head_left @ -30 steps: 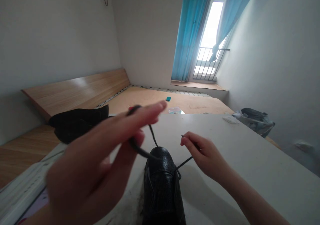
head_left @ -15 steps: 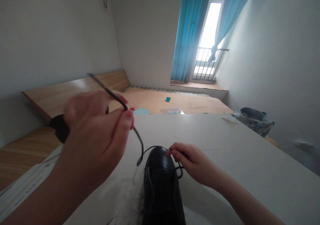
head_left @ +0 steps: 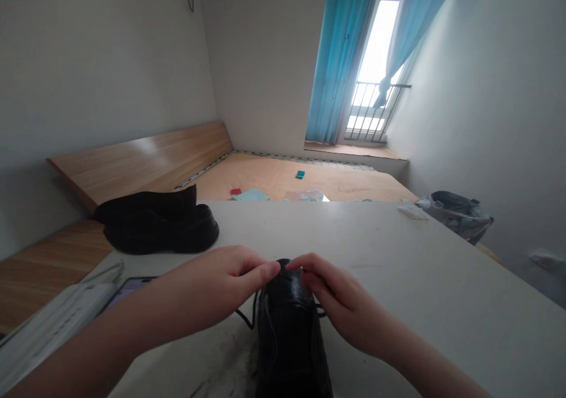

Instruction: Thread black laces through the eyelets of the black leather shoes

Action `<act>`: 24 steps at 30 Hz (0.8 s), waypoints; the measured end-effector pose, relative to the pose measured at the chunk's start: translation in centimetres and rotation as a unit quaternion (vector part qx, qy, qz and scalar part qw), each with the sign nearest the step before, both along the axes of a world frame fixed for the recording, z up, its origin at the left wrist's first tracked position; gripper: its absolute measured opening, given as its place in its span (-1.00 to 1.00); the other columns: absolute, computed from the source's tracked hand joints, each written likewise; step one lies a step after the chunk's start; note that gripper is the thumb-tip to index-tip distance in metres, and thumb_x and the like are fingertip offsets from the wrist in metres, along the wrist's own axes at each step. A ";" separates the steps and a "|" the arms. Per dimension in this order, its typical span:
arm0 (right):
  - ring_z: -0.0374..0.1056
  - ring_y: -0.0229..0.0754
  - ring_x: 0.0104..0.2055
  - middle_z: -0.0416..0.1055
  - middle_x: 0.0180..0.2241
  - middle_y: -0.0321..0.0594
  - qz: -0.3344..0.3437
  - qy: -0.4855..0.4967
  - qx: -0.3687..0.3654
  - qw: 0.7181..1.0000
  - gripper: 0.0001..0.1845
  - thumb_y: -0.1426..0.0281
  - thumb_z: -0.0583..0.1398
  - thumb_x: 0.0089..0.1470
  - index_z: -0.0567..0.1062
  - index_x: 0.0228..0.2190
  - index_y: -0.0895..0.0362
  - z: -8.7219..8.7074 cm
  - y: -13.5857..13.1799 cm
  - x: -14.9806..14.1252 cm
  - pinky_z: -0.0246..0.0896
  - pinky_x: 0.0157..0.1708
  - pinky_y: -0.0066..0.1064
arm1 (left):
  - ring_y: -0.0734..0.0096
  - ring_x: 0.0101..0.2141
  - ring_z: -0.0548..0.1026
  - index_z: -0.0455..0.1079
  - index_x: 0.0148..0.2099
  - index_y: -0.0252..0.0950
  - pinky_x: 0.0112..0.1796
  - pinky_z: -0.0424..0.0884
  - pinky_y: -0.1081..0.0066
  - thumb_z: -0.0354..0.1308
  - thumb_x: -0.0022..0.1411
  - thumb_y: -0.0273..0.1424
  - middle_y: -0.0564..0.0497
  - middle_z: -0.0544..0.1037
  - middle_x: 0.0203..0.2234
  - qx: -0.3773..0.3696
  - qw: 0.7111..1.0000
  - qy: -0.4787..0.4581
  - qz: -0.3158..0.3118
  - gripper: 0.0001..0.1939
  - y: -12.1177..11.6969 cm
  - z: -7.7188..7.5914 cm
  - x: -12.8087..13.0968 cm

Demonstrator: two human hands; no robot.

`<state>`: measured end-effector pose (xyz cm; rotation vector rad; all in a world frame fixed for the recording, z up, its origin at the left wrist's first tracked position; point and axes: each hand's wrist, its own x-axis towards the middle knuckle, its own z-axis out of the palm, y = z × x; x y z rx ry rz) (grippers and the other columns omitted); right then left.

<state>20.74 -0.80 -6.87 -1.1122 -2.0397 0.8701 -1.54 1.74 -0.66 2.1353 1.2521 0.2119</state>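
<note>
A black leather shoe stands on the white table with its rounded end away from me. Over that end my two hands meet, fingertips almost touching. My left hand is closed in a pinch on a thin black shoelace, which hangs in a bend along the shoe's left side. On the right, my right hand has its fingers curled and pinched on the lace; a short loop shows below them. The exact grip points are hidden behind the fingers.
More black footwear lies at the table's left edge. Nearer are a phone and a white box-like item, partly behind my left forearm. A small white packet and a grey bag are at the right.
My left hand has come down and right from its raised position, bringing the lace to the shoe's far end beside my right hand. The footwear at left is now uncovered.
</note>
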 end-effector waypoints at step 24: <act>0.34 -0.17 -0.21 0.46 -0.30 -0.22 0.109 -0.098 0.075 0.986 -0.61 0.66 0.00 0.07 0.53 -0.26 0.09 1.6 -1.7 -1.6 0.22 -0.22 -0.37 | 0.35 -0.48 0.44 0.46 -0.44 -0.23 -0.52 0.06 0.41 -0.05 0.24 -0.29 0.02 0.56 -0.51 0.040 0.981 0.175 -0.074 -0.68 0.0 -1.9 -0.6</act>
